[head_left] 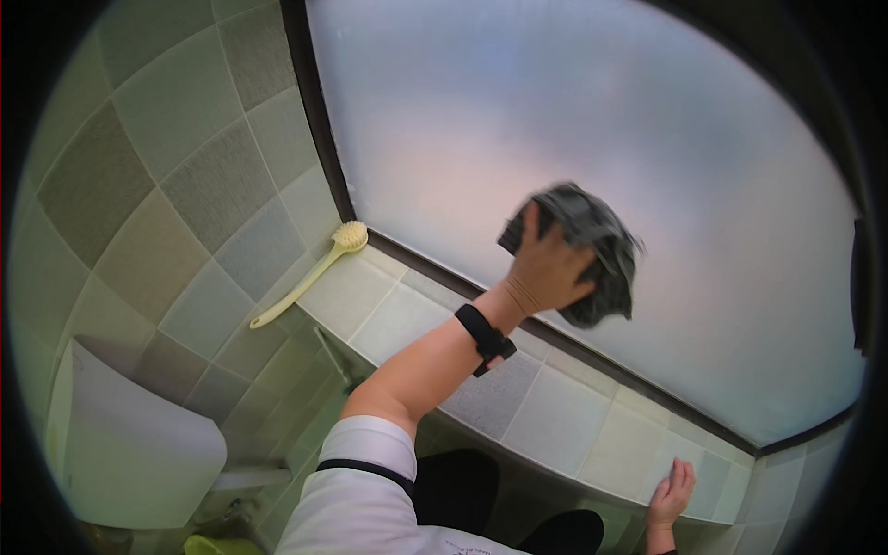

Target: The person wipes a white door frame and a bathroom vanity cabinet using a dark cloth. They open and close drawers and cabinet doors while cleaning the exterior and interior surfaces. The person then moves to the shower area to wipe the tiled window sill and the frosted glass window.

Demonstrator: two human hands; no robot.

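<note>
My left hand [551, 267] is spread over a crumpled dark grey cloth [603, 277] and presses it to the lower part of a frosted window pane [444, 139]. The cloth is slightly blurred, and a black band circles that wrist. Far to the lower right, my right hand [671, 494] rests with nothing in it on the edge of the tiled window ledge [555, 416], its fingers lightly bent. A cream long-handled brush [312, 281] lies at the ledge's left end, bristles up, its head in the corner by the dark window frame [322, 125].
Tiled walls [201, 187] close in at the left and right. A white plastic casing [139, 444] stands at the lower left, with a yellow-green item [218, 546] below it. My dark-clad knees [458, 489] are under the ledge. A dark handle-like part [860, 284] sits at the pane's right edge.
</note>
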